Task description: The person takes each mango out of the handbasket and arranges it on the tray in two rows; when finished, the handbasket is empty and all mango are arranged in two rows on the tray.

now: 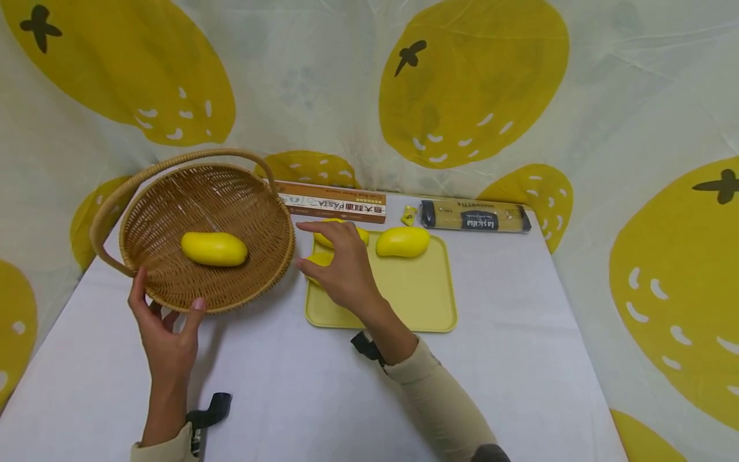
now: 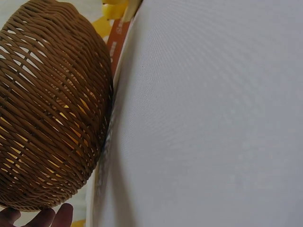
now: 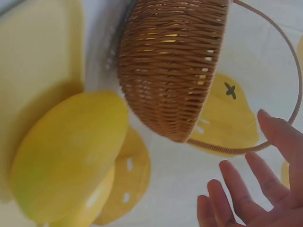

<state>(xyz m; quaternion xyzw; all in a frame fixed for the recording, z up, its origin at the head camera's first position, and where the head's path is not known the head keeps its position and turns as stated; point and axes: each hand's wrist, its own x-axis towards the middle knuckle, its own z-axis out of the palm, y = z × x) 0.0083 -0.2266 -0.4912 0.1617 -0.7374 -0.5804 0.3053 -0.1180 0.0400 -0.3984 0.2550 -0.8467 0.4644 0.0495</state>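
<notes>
At the left, a brown wicker basket (image 1: 265, 221) with a hoop handle is tilted, its mouth facing me. One yellow mango (image 1: 213, 249) lies inside. My left hand (image 1: 170, 346) grips the basket's near rim, the thumb over the edge and some fingers underneath. Between the basket and a yellow tray (image 1: 410, 295), my right hand (image 1: 346, 273) has its thumb and fingers spread, holding nothing. It partly covers two mangoes at the tray's left side, a rear one (image 1: 362, 236) and a nearer one (image 1: 319, 258). Another mango (image 1: 403, 242) rests at the tray's back edge.
Behind the tray lie a brown pasta box (image 1: 340, 202), a small yellow wrapped packet (image 1: 408, 215) and a pack of spaghetti (image 1: 476, 216). A fruit-print curtain (image 1: 323, 96) hangs along the back of the white-covered table (image 1: 519, 359).
</notes>
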